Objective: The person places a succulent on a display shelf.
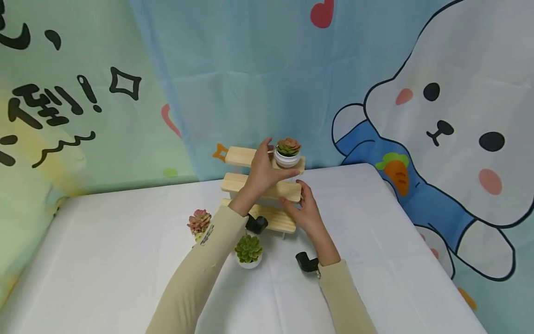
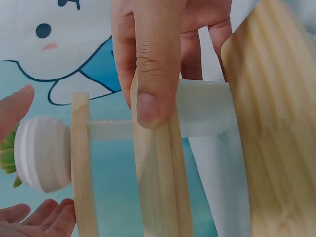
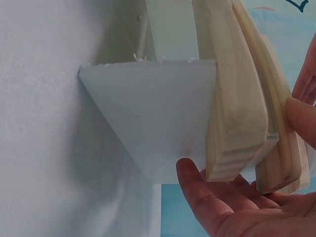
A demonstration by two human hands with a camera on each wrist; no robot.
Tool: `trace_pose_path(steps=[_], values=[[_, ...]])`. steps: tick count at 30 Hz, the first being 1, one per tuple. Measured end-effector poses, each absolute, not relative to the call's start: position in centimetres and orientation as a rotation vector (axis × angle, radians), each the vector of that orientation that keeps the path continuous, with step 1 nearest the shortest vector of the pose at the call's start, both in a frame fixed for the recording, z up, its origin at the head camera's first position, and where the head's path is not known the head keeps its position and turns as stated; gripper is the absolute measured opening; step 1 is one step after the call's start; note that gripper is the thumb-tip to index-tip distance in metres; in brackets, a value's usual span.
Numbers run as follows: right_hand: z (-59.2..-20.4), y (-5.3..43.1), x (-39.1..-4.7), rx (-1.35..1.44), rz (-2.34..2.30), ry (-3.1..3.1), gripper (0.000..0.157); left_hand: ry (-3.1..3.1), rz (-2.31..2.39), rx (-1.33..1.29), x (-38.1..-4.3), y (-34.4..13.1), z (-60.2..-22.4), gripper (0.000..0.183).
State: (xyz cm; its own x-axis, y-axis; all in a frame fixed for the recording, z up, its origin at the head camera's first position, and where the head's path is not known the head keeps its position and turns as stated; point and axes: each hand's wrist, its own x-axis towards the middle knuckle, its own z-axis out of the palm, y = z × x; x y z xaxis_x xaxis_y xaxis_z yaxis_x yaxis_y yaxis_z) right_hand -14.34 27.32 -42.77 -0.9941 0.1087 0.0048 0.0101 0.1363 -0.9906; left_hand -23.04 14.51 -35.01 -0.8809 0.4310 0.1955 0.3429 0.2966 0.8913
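Observation:
A three-tier display stand with pale wooden boards [image 1: 281,217] and white side panels [image 3: 148,113] stands at the back of the table. On its top board, at the right end, sits a pink-green succulent in a white pot [image 1: 287,160]. My left hand [image 1: 265,170] is spread around this pot; in the left wrist view its thumb and fingers lie on either side with gaps. My right hand [image 1: 308,214] grips the right end of the middle board [image 2: 160,182], thumb [image 2: 154,94] on the front edge and fingers behind.
A green succulent in a white pot [image 1: 248,251] stands on the white-covered table [image 1: 104,260] before the stand. A pink succulent [image 1: 199,221] is partly hidden by my left sleeve. A printed cloth backdrop [image 1: 250,83] hangs just behind the table's rear edge.

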Motion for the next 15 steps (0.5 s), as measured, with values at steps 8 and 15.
trace_pose_path(steps=[8, 15], values=[[-42.5, 27.3, -14.8, -0.186, 1.993, -2.35, 0.078, 2.467, 1.683, 0.72, -21.6, 12.0, -35.3, 0.1], [-42.5, 26.9, -14.7, -0.193, 1.966, -2.361, 0.081, 2.522, 1.706, 0.731, -20.7, 9.4, -36.1, 0.096]])
